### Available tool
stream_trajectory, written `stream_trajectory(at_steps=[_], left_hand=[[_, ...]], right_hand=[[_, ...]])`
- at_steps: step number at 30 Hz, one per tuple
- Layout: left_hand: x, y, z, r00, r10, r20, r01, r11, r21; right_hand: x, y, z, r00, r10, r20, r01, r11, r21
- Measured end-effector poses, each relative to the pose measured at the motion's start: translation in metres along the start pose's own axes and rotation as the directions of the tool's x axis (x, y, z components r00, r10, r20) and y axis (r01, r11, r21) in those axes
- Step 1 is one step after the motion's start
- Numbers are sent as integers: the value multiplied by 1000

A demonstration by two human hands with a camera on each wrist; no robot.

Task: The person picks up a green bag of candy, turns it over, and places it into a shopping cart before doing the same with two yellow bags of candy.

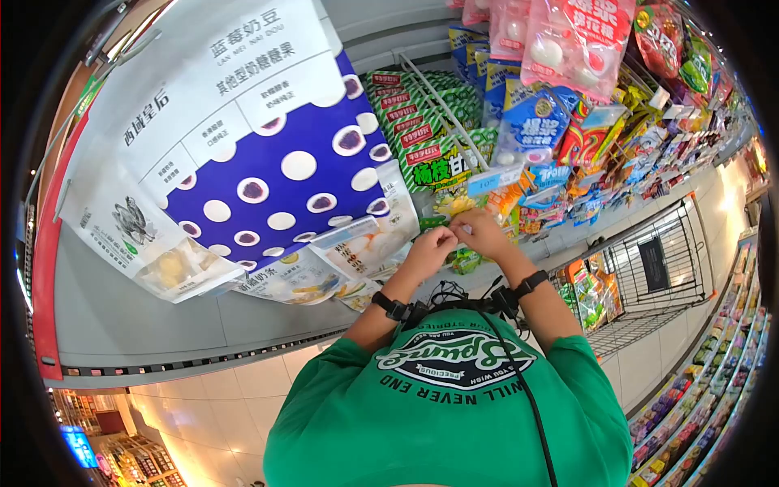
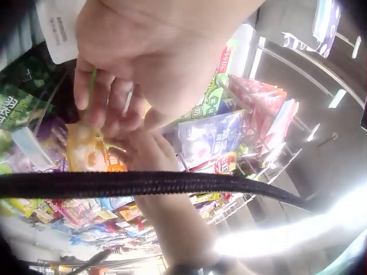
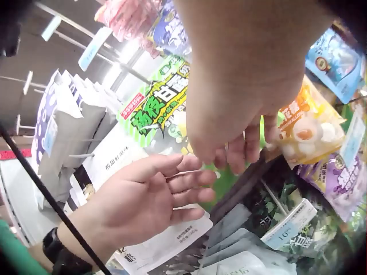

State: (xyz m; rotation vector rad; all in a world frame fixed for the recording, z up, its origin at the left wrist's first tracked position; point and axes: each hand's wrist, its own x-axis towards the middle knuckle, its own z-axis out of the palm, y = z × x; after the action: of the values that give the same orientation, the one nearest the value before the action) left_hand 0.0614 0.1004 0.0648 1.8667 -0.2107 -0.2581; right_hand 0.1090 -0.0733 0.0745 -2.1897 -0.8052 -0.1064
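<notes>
1. The green bag (image 3: pixel 152 112) is right by both hands, partly behind the fingers.
2. Left hand (image 3: pixel 135 197), beside the green bag: palm showing, fingers loosely bent and slightly parted.
3. Right hand (image 3: pixel 246 103), on the green bag's other side: fingers bent downward; whether they pinch anything, I cannot tell.
4. The yellow bag (image 3: pixel 312 129) is beyond the right hand from the green bag; the white bag (image 3: pixel 106 166) is on the opposite side.
5. The green bag is probably light, soft and slippery; its flat edge should give the best pinch.

1 wire cart (image 1: pixel 680 272), pale tiled floor (image 1: pixel 219 394)
</notes>
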Motion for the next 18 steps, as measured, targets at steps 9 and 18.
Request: stream_trajectory(at_steps=[9,18], left_hand=[[13,23,36,999,-9,-51,7,999,-48],[28,12,70,953,-230,-197,211,971,-113]], right_hand=[[-90,27,-42,952,298,73,-307,920,245],[-293,173,-129,510,854,-102,-543,412,732]])
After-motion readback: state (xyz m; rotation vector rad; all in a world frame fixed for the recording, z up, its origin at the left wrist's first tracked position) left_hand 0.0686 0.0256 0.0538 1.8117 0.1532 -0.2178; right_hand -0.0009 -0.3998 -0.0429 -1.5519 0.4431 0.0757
